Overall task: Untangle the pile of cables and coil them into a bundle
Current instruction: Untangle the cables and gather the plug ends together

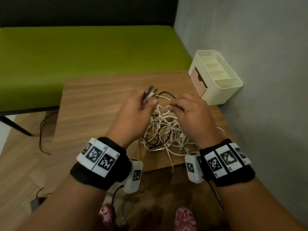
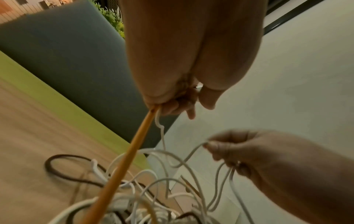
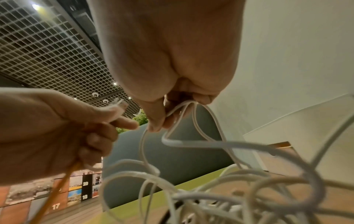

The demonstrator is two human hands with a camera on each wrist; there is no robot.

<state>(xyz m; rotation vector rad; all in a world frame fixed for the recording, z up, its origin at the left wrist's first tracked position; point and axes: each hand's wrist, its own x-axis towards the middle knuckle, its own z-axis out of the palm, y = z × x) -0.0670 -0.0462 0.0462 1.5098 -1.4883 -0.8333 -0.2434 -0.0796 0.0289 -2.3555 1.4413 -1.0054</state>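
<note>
Cable pile: loose knot of mostly white leads plus few dark ones, on bench directly beneath and between both hands. Likely light, limp, springy; loops will snag, plug ends catch. Best taken at free plug end, then fed out hand over hand. Left hand curled round gathered plug ends and orange cable. Right hand pinching white loops lifted off pile. Cream organizer beyond right hand.
</note>
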